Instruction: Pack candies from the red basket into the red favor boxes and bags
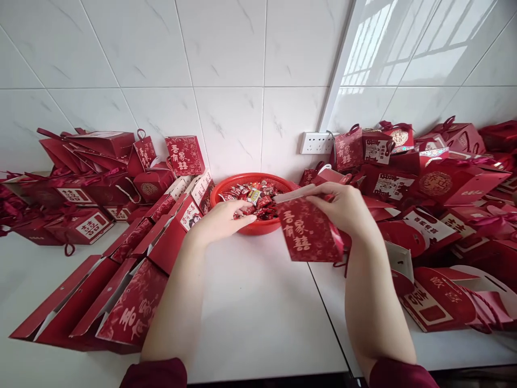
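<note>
Now R hand grips red bag; L hand at candies, grip unclear.

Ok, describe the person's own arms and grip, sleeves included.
Dark maroon sleeves show at the bottom edge, with both forearms bare beyond them. The left grip and right grip are bare hands; no glove, ring, watch or bracelet shows.
</note>
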The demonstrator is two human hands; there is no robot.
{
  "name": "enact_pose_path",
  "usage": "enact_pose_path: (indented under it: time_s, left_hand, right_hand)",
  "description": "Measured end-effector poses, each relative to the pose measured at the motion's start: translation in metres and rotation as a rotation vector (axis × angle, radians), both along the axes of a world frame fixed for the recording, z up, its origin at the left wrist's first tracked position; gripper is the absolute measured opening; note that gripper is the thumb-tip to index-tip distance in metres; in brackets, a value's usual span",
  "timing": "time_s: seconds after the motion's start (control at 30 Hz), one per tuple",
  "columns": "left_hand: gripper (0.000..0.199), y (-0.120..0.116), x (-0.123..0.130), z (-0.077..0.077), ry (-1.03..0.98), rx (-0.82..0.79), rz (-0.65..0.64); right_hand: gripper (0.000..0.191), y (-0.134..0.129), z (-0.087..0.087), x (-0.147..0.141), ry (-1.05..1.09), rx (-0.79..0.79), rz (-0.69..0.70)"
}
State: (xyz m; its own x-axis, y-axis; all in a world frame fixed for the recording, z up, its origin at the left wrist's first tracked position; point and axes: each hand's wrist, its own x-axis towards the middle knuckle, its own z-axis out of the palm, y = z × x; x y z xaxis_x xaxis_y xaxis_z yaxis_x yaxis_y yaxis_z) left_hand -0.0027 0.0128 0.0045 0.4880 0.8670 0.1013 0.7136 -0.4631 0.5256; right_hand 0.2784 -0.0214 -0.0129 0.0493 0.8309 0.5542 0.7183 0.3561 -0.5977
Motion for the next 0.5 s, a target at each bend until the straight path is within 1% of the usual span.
enact_pose_path:
  time_s: [0.07, 0.1, 0.17, 0.2, 0.27, 0.33, 0.37, 0.43, 0.47, 0.5]
  left_hand:
    - [0.055, -0.004, 0.006, 0.002, -0.068, 0.074, -0.010]
    - [0.052, -0.005, 0.008, 0.002, -0.089, 0.091, -0.021]
    - [0.044, -0.004, 0.010, -0.001, -0.074, 0.053, -0.062]
    - [0.045, -0.002, 0.010, -0.003, -0.040, -0.010, -0.088]
    - [0.050, 0.001, 0.009, -0.008, 0.049, -0.195, -0.107]
    - [0.052, 0.003, 0.007, -0.012, 0.109, -0.397, -0.087]
    - [0.053, 0.004, 0.007, -0.013, 0.117, -0.478, -0.074]
    - [0.054, 0.003, 0.007, -0.012, 0.090, -0.566, -0.064]
    - [0.052, 0.002, 0.007, -0.011, 0.064, -0.571, -0.074]
    - [0.050, 0.000, 0.008, -0.010, 0.042, -0.547, -0.083]
  right_hand:
    - [0.022, -0.006, -0.001, -0.015, 0.037, -0.053, 0.250]
    - [0.023, -0.007, -0.003, -0.021, 0.032, -0.073, 0.352]
    - [0.026, -0.006, -0.008, -0.032, -0.012, -0.100, 0.480]
    - [0.027, -0.004, -0.011, -0.036, -0.048, -0.115, 0.512]
    - [0.025, -0.002, -0.015, -0.040, -0.147, -0.167, 0.563]
    - [0.015, 0.000, -0.016, -0.043, -0.226, -0.243, 0.600]
    - [0.014, 0.000, -0.016, -0.044, -0.241, -0.275, 0.597]
    - [0.033, 0.000, -0.016, -0.045, -0.240, -0.303, 0.529]
    - [0.039, -0.001, -0.017, -0.045, -0.243, -0.307, 0.479]
    - [0.040, -0.001, -0.018, -0.045, -0.259, -0.312, 0.441]
